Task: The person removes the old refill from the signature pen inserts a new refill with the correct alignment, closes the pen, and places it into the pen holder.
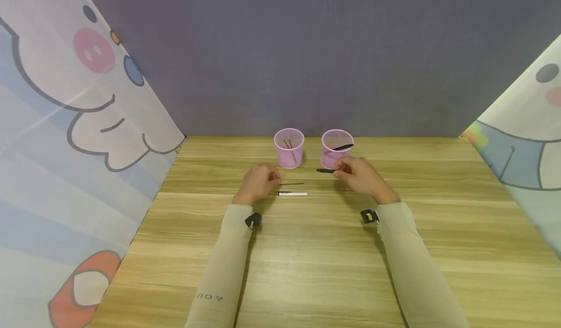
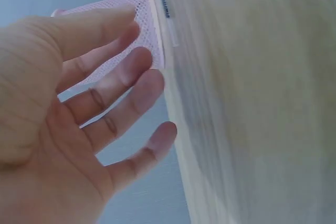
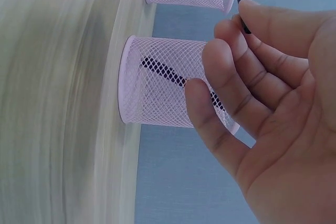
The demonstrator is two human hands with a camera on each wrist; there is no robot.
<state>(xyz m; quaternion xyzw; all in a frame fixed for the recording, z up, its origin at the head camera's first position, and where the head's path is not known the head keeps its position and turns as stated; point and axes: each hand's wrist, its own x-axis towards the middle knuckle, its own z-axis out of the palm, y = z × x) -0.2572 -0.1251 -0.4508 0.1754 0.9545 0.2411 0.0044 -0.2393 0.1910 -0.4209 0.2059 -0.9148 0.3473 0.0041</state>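
In the head view my left hand (image 1: pixel 258 182) pinches one end of a thin dark pen refill (image 1: pixel 292 184), which points to the right; the left wrist view shows thumb and index finger close together, the other fingers loosely spread. A white pen (image 1: pixel 293 194) with a black clip lies on the table just in front of it. My right hand (image 1: pixel 358 174) holds a black pen (image 1: pixel 325 170) between thumb and fingertips, its free end pointing left. That hand is close before the right pink mesh cup (image 1: pixel 328 157), where another black pen (image 1: pixel 344 147) leans.
The left pink mesh cup (image 1: pixel 289 160) contains a few thin dark sticks (image 1: pixel 288 143). Both cups stand near the back of the wooden table (image 1: pixel 307 269), before a grey panel (image 1: pixel 324 55). Cartoon-printed sheets (image 1: pixel 39 172) flank the table on both sides.
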